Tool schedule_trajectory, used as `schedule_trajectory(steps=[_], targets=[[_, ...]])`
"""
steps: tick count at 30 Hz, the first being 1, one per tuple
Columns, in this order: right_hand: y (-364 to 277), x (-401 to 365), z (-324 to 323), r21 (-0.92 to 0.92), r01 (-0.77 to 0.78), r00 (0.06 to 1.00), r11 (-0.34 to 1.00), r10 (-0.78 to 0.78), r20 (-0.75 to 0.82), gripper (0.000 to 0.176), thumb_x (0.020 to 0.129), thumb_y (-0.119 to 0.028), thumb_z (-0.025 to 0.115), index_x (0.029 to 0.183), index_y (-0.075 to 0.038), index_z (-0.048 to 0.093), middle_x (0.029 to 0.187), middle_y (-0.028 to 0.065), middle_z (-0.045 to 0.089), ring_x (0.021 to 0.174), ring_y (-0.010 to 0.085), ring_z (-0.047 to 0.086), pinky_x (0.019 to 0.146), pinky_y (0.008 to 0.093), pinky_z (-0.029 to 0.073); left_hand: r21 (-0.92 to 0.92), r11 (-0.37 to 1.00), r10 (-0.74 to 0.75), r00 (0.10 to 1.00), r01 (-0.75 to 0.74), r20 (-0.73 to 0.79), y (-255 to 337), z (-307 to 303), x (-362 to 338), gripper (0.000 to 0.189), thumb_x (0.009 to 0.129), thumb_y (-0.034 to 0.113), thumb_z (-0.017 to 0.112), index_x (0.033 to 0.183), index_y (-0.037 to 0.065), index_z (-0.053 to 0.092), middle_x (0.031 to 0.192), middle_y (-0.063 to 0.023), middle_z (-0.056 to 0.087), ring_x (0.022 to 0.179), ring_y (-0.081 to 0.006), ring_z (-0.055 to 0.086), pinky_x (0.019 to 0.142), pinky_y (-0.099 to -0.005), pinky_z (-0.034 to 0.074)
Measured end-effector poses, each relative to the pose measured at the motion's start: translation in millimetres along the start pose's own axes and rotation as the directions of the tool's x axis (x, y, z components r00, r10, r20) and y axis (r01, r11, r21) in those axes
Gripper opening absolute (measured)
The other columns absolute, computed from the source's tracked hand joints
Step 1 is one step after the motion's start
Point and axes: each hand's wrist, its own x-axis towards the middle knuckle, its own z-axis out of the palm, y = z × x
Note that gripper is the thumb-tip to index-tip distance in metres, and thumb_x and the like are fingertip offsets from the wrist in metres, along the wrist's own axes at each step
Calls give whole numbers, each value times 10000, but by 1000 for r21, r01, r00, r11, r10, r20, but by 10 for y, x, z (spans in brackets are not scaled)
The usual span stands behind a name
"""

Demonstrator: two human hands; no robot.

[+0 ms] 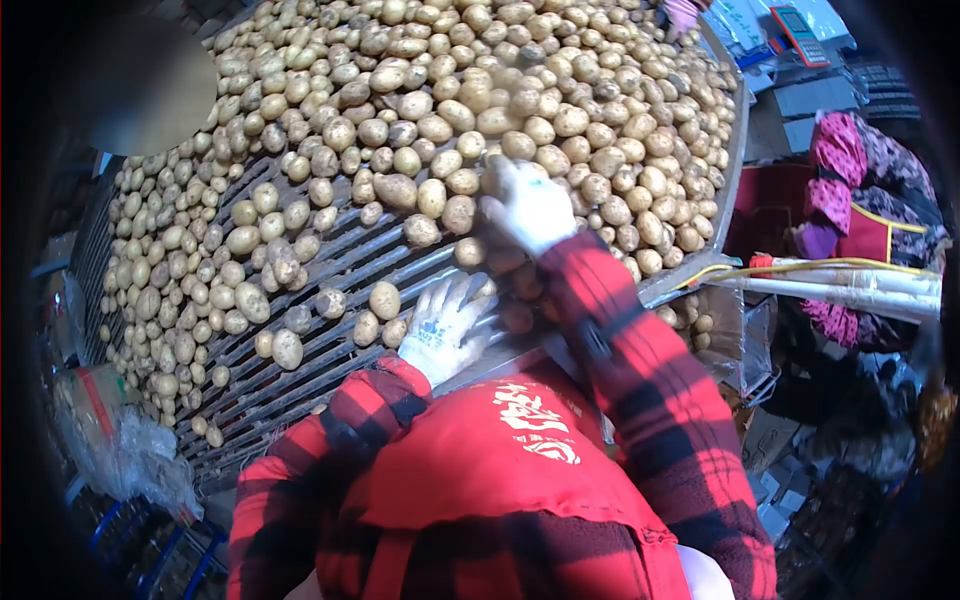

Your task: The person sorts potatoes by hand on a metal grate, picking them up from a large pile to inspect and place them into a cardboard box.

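My left hand [440, 328], in a white glove with blue print, lies low over the metal slats [345, 255] with its fingers stretched out. Close to its fingertips are a few loose potatoes [384, 300]. My right hand [532, 208], also gloved in white, reaches farther forward over the near edge of the potato heap [570, 120]. Motion smears its fingers, which point down among the potatoes; I cannot tell whether they grip one. Under my right forearm, more potatoes sit in shadow.
Potatoes spread over the slatted table, thickest at the back and right. At right, a person in pink patterned sleeves [838, 150] is beside a white pipe [840, 290]. A red calculator-like device [798, 36] lies at upper right. Clear plastic bags [145, 455] hang at lower left.
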Motion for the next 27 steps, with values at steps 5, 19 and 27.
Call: schedule_trajectory(steps=[5,19,27], targets=[[45,695,70,-58,40,907,998,-11,422,358,872,-294,727,1171,-97,732,1107,180,765,986,356,757,846,488,596,-64,992,-104,991,110,86,-104,-186,-55,496,935,240,699,1424,179,642,1561,-164,517,1453,-426,457,1211,-554,367],[1157,-2117,-1075,36,-562,823,826,555,122,477,945,-327,720,1343,-67,684,1266,189,710,1147,369,706,982,437,568,132,973,-115,889,192,-442,-972,-761,886,552,947,174,693,1483,115,577,1547,-180,541,1429,-391,500,1209,-547,366],[262,-187,-307,-129,-50,998,990,44,-52,377,948,-278,691,1259,-65,682,1191,202,701,1022,367,712,868,463,596,446,828,-226,930,340,-289,-835,-370,812,645,929,331,718,1536,194,551,1617,-126,453,1440,-382,442,1172,-593,372]])
